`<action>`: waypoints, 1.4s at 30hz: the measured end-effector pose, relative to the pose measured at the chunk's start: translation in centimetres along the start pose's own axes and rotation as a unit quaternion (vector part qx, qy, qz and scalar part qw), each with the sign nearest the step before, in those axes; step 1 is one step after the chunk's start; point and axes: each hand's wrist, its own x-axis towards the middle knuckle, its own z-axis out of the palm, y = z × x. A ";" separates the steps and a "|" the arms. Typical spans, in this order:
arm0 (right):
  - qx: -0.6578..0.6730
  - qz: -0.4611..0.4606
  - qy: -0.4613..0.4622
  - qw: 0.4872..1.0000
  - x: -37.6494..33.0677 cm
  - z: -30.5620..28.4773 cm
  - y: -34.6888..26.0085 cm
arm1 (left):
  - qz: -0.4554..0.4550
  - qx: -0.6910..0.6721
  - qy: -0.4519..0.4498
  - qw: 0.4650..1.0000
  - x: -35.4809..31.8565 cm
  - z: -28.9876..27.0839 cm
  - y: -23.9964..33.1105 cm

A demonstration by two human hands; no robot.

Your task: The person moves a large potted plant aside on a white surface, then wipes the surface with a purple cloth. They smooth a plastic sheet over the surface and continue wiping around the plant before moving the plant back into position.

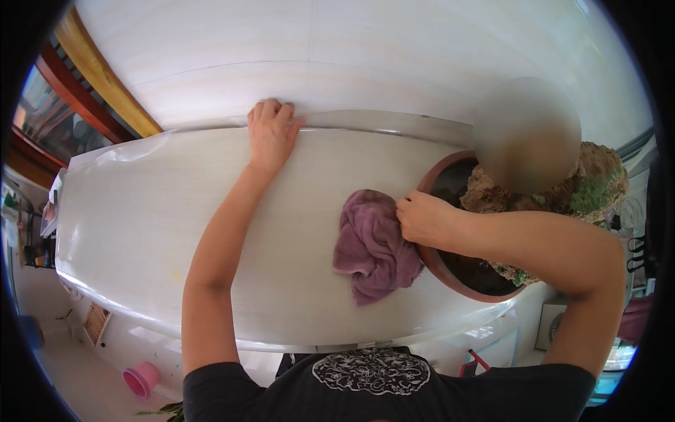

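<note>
Fingers (269, 110) of the left hand (272, 138) bent at the pale surface's (140, 211) wall-side edge, left of the brown pot (444, 276); right hand's (430, 221) curled against purple cloth (375, 243), immediately left of the pot. Neither grip determinable.

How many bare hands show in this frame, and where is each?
2: the left hand at the back edge of the table, near the wall; the right hand at the right side of the purple cloth, by the round pot.
</note>
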 end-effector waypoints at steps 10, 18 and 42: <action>0.023 -0.062 0.010 0.998 0.2 0.7 0.5 | -0.015 0.042 -0.022 0.999 2.0 0.5 2.3; 0.075 -0.074 -0.056 0.993 0.2 0.2 0.8 | -0.043 -0.046 -0.443 0.894 6.6 -5.4 2.9; 0.107 -0.107 -0.005 0.989 0.7 0.7 1.5 | -0.121 0.051 -0.224 0.966 0.8 -0.7 4.6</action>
